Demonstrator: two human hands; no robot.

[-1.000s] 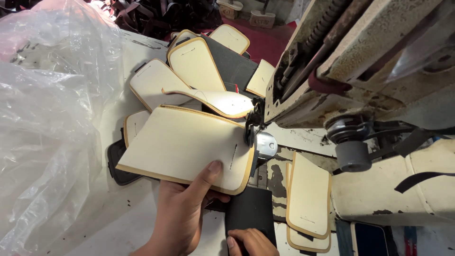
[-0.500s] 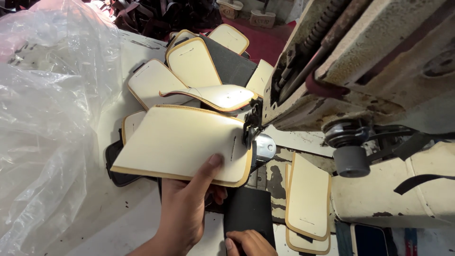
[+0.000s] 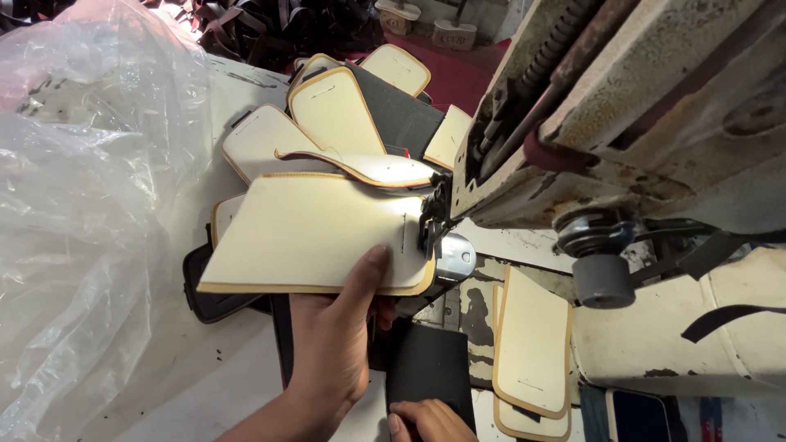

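Note:
My left hand grips a flat cream panel with tan edging: thumb on top near its lower right corner, fingers underneath. The panel's right end sits under the presser foot of an old cream sewing machine. My right hand shows only at the bottom edge, fingertips resting on a black panel that lies just below the machine bed.
Several stitched cream panels fan out behind the needle, chained together. More cream panels lie stacked to the right below a grey knob. A big clear plastic bag fills the left. The white table runs beneath.
The cream panel has turned a little under the foot, so its lower edge lies more level. My left thumb has stayed on it. My right hand has barely moved.

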